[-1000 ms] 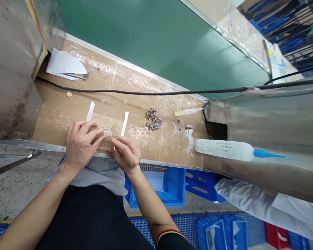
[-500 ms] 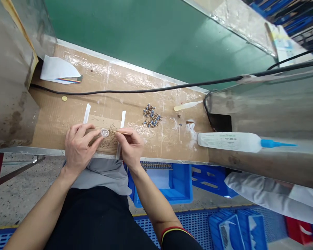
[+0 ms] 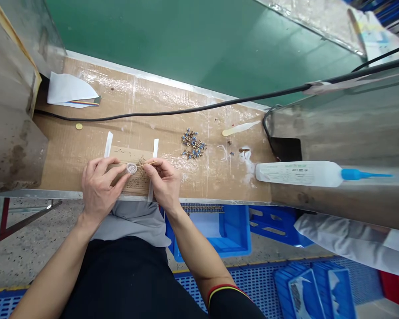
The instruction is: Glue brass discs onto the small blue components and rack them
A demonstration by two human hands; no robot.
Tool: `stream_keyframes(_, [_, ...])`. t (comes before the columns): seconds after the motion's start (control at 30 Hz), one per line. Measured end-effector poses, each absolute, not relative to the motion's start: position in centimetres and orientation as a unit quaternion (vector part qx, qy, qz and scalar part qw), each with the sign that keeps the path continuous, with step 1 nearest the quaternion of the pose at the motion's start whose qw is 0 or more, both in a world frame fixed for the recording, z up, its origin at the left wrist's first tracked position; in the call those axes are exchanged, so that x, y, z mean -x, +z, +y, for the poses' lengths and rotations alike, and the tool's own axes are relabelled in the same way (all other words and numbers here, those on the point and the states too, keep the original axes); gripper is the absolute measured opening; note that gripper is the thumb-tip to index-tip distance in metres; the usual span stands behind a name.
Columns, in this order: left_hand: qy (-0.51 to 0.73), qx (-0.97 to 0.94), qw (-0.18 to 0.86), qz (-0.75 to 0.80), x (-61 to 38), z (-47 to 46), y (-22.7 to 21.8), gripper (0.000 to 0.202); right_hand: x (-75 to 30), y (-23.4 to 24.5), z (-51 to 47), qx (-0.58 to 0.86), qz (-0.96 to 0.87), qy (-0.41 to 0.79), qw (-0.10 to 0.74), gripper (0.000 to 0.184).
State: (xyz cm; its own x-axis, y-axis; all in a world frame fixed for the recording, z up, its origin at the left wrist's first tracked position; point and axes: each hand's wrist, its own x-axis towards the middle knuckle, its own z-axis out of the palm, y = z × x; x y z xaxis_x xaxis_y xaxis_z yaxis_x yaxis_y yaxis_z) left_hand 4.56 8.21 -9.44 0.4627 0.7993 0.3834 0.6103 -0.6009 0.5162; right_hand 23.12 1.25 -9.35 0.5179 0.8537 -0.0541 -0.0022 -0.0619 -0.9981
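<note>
Round piece (image 3: pixel 131 168) indistinct, red bin (image 3: pixel 394 284) cropped

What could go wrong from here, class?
The left hand grips the small round piece only by fingertips, so it might slip. The thin stick in the right hand could bend or break if pressed. The pile of small parts lies loose nearby and might scatter if knocked.

Bright light here, and look at that glare streaking the surface (image 3: pixel 101 73), a milky sheen on the green panel (image 3: pixel 262 35)! Soft shadow below the black cable (image 3: pixel 153 114); lower right, blue crates (image 3: pixel 283 283) go soft and stretched.
</note>
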Motion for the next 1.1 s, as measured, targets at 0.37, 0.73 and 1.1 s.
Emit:
stream_keyframes(0.37, [0.298,-0.838,0.169,0.425,-4.55,8.15,-9.28,0.012,-23.3,-9.48,1.3,0.639,-0.351,0.348,0.59,0.017])
stream_keyframes(0.73, [0.301,-0.839,0.166,0.422,-4.55,8.22,-9.25,0.013,-23.48,-9.59,1.18,0.634,-0.362,0.348,0.588,0.014])
stream_keyframes(1.1, [0.302,-0.84,0.159,0.421,-4.51,8.15,-9.16,0.012,-23.56,-9.74,1.14,0.637,-0.365,0.352,0.581,0.015])
